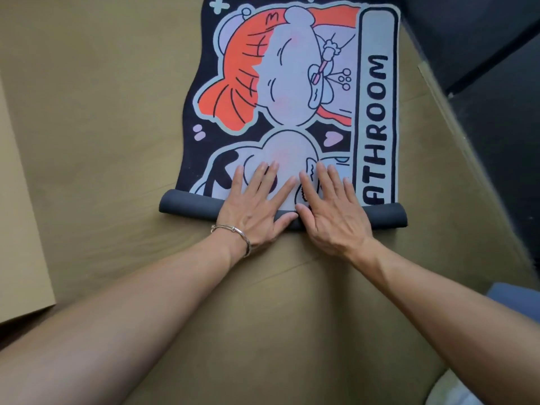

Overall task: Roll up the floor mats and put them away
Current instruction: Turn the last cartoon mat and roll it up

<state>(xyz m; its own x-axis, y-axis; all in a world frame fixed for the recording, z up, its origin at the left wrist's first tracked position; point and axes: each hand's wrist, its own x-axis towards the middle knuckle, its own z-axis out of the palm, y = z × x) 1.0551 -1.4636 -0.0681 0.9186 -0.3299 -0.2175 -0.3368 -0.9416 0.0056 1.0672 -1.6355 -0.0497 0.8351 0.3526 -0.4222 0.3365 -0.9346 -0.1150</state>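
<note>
Bathroom mat [292, 92] lying flat on tan floor [87, 127], cartoon print w/ orange hair, pale figures, black ground, "ATHROOM" lettering showing along right edge. Near end curling into dark grey roll [187, 207], roll axis running left-right, mat's long axis stretching away from person. Left hand [257, 204] & right hand [330, 211] pressing palms-down, fingers spread flat, side by side over roll, gripping nothing. Silver bracelet [236, 233] sitting on left wrist.

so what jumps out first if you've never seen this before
The cartoon mat in orange, lilac and black, lying top centre on the tan floor. Its near end is a dark roll, with the left hand and right hand pressed flat across it. A silver bracelet circles the left wrist.
</note>
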